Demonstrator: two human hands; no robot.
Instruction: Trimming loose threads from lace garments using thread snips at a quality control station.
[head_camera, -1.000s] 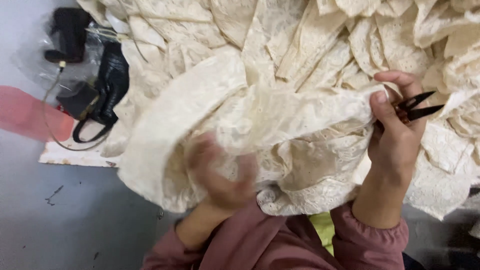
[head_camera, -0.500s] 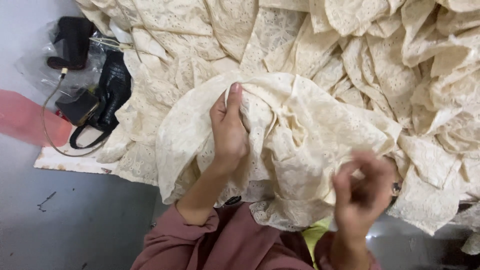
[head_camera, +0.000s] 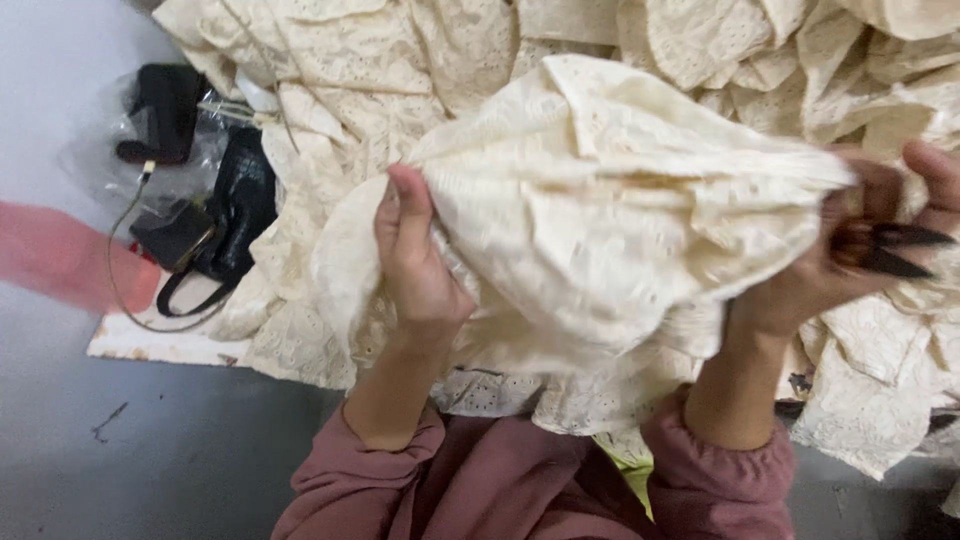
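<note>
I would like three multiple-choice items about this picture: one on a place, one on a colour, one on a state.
1. Where does the black handbag lie?
A. left of the fabric heap
B. on top of the heap
C. in the right hand

2. What colour is the eyelet fabric piece?
A. blue
B. cream
C. black

3. How is the fabric piece held?
A. lying flat, untouched
B. lifted between both hands
C. folded in a bag

Answers: 1 A, it rests at the heap's left edge. 2 B, it is cream like the heap. 3 B, the left hand and right hand grip its ends, the right also holding small black snips.
</note>
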